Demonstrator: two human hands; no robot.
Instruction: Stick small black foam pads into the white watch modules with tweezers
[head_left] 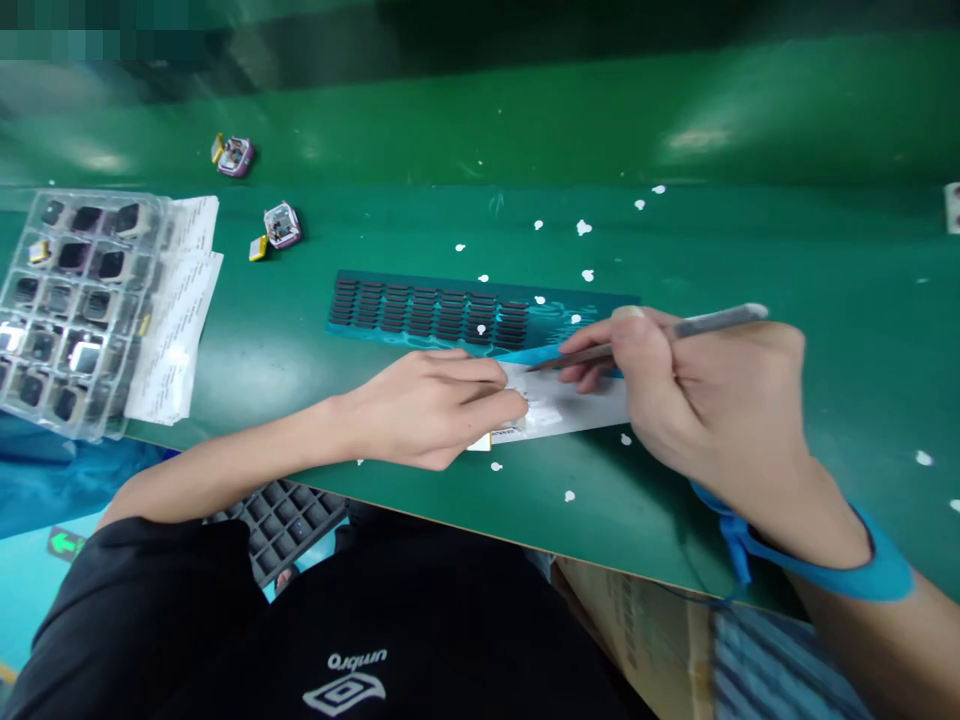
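My left hand [431, 405] lies flat on the green table, fingertips pressing down a white strip of labels [570, 410] and pinching a small part with a yellow tab [501, 437] at its left end. My right hand [705, 395] grips metal tweezers [675, 330], whose tips point left onto the white strip just by my left fingertips. A blue wrist strap [870, 570] circles my right wrist. Directly behind both hands lies a blue sheet [592, 305] carrying rows of small black pads [427, 310].
A clear tray [19, 390] of small device parts sits at the left on white paper sheets [176, 330]. Two small purple devices [235, 155] [282, 225] lie further back. White scraps [583, 228] dot the green table [787, 240]. A dark gridded tray [289, 520] and a cardboard box [637, 620] sit below the table's edge.
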